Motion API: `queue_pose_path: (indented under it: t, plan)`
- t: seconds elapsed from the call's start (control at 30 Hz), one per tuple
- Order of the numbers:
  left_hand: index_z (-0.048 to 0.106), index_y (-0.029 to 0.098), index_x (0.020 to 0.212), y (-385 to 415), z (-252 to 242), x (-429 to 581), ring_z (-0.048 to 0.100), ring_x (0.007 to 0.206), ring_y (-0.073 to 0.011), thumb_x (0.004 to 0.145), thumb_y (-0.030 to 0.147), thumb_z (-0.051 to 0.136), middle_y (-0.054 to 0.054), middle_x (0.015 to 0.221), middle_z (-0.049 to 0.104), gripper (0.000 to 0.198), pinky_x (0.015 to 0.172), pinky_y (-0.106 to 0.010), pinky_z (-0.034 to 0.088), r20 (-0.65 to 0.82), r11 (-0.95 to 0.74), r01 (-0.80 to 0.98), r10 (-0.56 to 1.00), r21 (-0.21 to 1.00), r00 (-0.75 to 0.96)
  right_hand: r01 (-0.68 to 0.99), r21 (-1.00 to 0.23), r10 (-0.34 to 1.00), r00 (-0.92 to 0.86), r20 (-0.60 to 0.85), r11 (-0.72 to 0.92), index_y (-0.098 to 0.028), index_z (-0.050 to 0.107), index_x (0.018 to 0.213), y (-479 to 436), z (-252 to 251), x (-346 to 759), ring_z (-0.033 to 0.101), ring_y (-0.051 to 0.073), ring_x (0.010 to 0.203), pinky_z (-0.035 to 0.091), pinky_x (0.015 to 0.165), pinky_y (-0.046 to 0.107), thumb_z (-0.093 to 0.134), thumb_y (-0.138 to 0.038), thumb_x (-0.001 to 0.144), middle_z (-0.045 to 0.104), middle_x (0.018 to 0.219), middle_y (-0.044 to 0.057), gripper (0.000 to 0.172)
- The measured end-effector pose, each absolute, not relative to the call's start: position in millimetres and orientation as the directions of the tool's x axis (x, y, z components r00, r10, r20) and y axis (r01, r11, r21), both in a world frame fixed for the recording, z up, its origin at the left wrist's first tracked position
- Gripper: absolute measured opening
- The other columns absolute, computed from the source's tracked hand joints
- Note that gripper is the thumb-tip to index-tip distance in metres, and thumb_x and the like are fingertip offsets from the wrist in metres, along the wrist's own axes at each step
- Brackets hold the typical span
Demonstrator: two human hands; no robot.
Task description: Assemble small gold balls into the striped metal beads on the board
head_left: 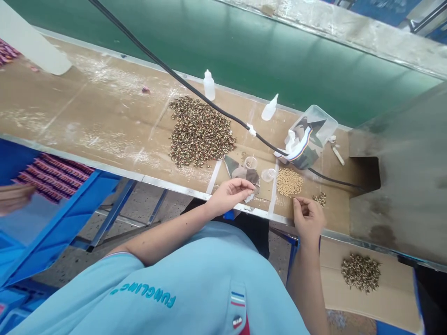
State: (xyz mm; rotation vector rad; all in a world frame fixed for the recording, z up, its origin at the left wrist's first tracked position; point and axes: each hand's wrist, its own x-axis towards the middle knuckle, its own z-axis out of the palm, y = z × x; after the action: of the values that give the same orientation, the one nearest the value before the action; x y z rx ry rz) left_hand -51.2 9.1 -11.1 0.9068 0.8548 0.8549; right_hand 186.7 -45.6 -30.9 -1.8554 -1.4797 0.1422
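Observation:
My left hand [232, 194] is in a pinch over a camouflage cloth piece [240, 171] near the table's front edge. What its fingertips hold is too small to name. My right hand [309, 216] is also closed, thumb against forefinger, just below a pile of small tan-gold pieces [289, 182]; anything between those fingertips is hidden. Two small clear cups [268, 175] stand between the hands, one of them on the cloth. Beyond my left hand lies a big heap of small dark-and-gold parts [200, 132]. A few similar parts [319, 199] lie beside my right hand.
Two white squeeze bottles [209, 86] are at the back edge. A plastic tub [317, 122] holds camouflage cloth. A black cable [167, 70] crosses the table. A metal housing [401, 172] stands right. Another person's blurred hand [16, 197] is over a blue crate [70, 216] at left.

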Motion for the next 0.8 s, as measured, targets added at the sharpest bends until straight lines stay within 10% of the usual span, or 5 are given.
queue_pose_path:
  t: [0.8]
  plan:
    - [0.059, 0.012, 0.079, 13.4, -24.5, -51.3, 0.063, 0.062, -0.0092, 0.062, 0.037, 0.079, -0.002, 0.071, 0.068, 0.037, 0.062, -0.023, 0.051, -0.273, 0.449, -0.403, 0.864, 0.797, 0.422, 0.818, -0.568, 0.88, 0.336, 0.335, -0.096, -0.017, 0.065, 0.075, -42.3, -31.1, 183.7, 0.042, 0.01, 0.052, 0.038, 0.055, 0.025, 0.053, -0.043, 0.081, 0.055, 0.062, 0.0, 0.03]
